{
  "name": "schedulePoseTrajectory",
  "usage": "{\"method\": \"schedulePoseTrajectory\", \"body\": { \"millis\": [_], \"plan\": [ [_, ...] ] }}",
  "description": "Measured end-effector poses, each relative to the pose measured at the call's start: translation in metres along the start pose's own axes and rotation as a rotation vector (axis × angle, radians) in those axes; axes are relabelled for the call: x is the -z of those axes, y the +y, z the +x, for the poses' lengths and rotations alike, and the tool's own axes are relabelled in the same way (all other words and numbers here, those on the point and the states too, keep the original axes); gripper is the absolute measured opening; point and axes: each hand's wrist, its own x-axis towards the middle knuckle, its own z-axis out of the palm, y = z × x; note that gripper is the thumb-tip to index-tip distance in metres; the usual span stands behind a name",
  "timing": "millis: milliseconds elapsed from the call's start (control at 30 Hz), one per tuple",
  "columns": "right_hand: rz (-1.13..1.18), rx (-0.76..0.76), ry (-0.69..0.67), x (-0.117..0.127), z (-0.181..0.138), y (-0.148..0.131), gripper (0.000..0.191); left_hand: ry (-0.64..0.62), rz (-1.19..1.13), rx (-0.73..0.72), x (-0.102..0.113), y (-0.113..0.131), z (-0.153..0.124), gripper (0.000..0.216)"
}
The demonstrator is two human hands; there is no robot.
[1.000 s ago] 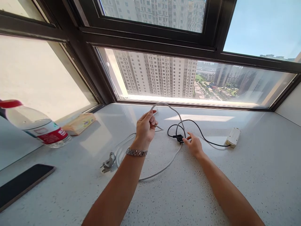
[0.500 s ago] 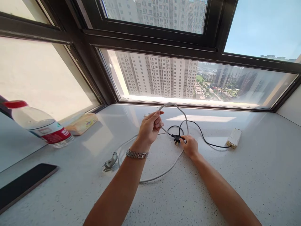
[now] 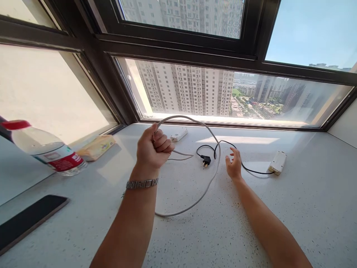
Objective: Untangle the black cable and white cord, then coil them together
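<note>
Cable [image 3: 220,149]: grey; held up by the left hand [image 3: 154,149] in one wide loop. Upper arc appears against the lower edge of the window frame [image 3: 178,54]; lower arc runs back and passes out of sight behind the left forearm [image 3: 125,230].
Left hand grip: closed into a fist, fingers wrapped round the cable. A further bend of the cable shows just beyond the knuckles.
Right hand [image 3: 234,163]: near the right side of the loop, outside it as seen from above.
Right hand grip: fingers curved and parted from the thumb, with a visible gap; nothing seen between them.
Black cord [image 3: 256,172]: passes behind the right hand in this view; contact cannot be determined.
Black plug [image 3: 206,160]: on the counter [image 3: 181,245], within the outline of the loop, prongs toward the wearer; well apart from the left hand, near the right.
White unit, right [image 3: 277,162]: on the counter, at one end of the black cord.
White unit, far [image 3: 179,134]: near the window, just beyond the left hand.
Band [image 3: 142,184]: metal links, round the left wrist.
Left side of counter: bottle [image 3: 52,149] with red cap, yellowish packet [image 3: 97,147] beside it, dark phone [image 3: 30,219] nearer the wearer.
</note>
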Motion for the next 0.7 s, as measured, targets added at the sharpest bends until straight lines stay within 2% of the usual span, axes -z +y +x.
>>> {"method": "schedulePoseTrajectory", "body": {
  "millis": [67,133,267,333,433,533,600,700],
  "plan": [
    [-0.013,0.089,-0.036,0.002,0.005,-0.003,0.053,0.001,-0.016,-0.008,0.008,0.009,-0.002,0.054],
    [-0.096,0.199,-0.140,0.001,0.013,-0.010,0.058,0.044,-0.036,-0.047,0.016,0.015,-0.002,0.052],
    [-0.393,0.387,-0.473,-0.006,0.033,-0.031,0.052,0.301,-0.156,-0.188,0.030,0.018,0.005,0.045],
    [-0.504,0.426,-0.561,-0.006,0.041,-0.038,0.041,0.447,-0.296,-0.256,0.035,0.021,0.010,0.040],
    [-0.594,0.386,-0.590,0.005,0.043,-0.040,0.028,0.582,-0.436,-0.363,0.045,0.025,0.018,0.035],
    [-0.581,0.278,-0.603,0.022,0.029,-0.032,0.040,0.717,-0.337,-0.399,0.055,0.019,0.027,0.026],
    [-0.516,0.198,-0.594,0.034,0.013,-0.024,0.046,0.783,-0.147,-0.302,0.060,0.007,0.033,0.020],
    [-0.359,0.051,-0.609,0.047,-0.013,-0.015,0.054,0.819,0.096,-0.139,0.065,-0.012,0.040,0.008]
  ]
}}
